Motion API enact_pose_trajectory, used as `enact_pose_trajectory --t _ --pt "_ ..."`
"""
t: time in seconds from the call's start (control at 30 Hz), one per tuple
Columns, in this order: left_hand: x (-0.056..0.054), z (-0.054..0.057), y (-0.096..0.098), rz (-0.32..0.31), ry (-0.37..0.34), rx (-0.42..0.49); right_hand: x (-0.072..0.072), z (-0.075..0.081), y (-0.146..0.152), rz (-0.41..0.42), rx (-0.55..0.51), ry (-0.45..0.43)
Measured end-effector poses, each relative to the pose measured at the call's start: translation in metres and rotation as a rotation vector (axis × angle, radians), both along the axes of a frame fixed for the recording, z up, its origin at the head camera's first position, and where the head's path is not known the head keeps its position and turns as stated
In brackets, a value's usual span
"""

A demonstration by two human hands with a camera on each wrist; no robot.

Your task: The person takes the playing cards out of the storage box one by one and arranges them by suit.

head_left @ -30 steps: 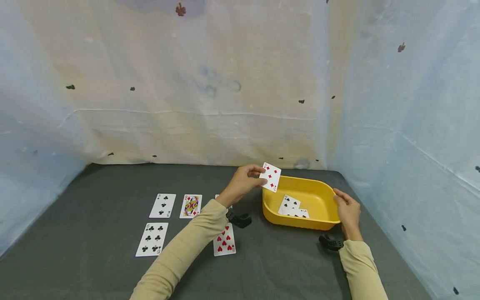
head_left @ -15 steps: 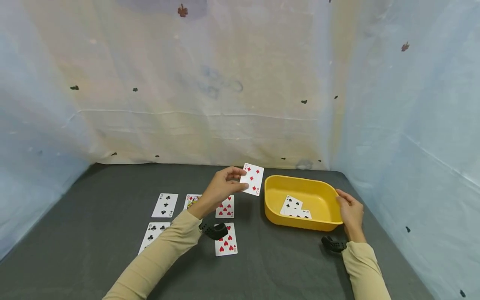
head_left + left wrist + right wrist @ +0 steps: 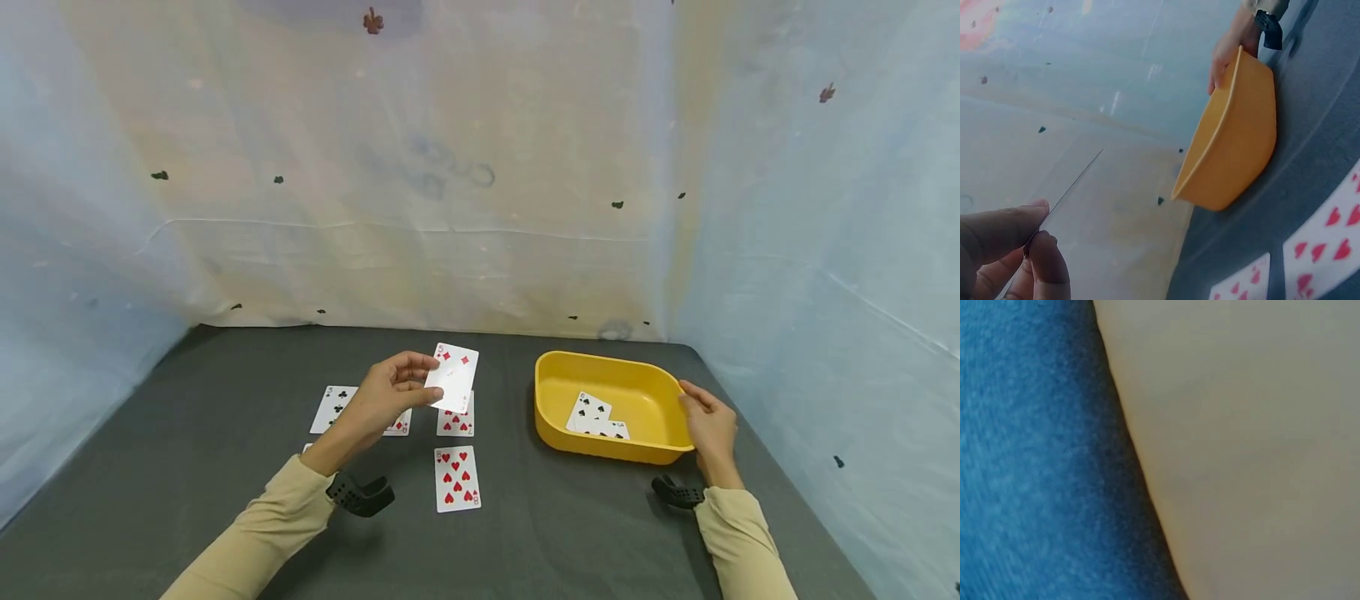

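My left hand [image 3: 378,400] pinches a five of diamonds playing card [image 3: 453,379] between thumb and fingers, above the row of cards. In the left wrist view the card [image 3: 1075,181] shows edge-on, as a thin line. At the right, my right hand [image 3: 711,425] grips the rim of a yellow plastic tub [image 3: 600,447] at its right end. Inside the tub lie a six of spades [image 3: 588,407] and another spade card [image 3: 613,429], overlapping. The right wrist view is filled mostly by the blurred tub wall [image 3: 1247,450]; no fingers show there.
On the dark cloth [image 3: 555,533] lie an eight of hearts [image 3: 459,480], a partly covered seven of hearts [image 3: 455,427], a three of clubs [image 3: 328,410] and a diamond face card [image 3: 401,427] largely behind my left hand. A pale curtain [image 3: 450,275] rises behind the table.
My left hand has carried the five of diamonds leftward from the tub's left rim to over the cards on the cloth. My right hand has kept its grip on the tub.
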State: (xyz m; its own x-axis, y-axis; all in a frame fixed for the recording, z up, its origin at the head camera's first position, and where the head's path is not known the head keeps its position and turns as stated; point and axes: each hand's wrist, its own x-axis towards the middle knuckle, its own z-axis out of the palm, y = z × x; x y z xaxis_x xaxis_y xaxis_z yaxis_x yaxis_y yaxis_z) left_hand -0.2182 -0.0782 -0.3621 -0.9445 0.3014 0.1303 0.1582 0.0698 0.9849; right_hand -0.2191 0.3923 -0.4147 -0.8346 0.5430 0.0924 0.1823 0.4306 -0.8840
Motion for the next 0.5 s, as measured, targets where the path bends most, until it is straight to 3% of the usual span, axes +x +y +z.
enact_pose_trajectory --t 0.23,0.5 --pt "0.014 -0.014 -0.023 -0.001 -0.024 0.029 -0.002 0.001 0.001 -0.030 0.019 -0.016" --pt "0.032 -0.029 -0.042 0.070 -0.073 -0.009 -0.005 0.002 0.002 -0.022 -0.003 -0.001"
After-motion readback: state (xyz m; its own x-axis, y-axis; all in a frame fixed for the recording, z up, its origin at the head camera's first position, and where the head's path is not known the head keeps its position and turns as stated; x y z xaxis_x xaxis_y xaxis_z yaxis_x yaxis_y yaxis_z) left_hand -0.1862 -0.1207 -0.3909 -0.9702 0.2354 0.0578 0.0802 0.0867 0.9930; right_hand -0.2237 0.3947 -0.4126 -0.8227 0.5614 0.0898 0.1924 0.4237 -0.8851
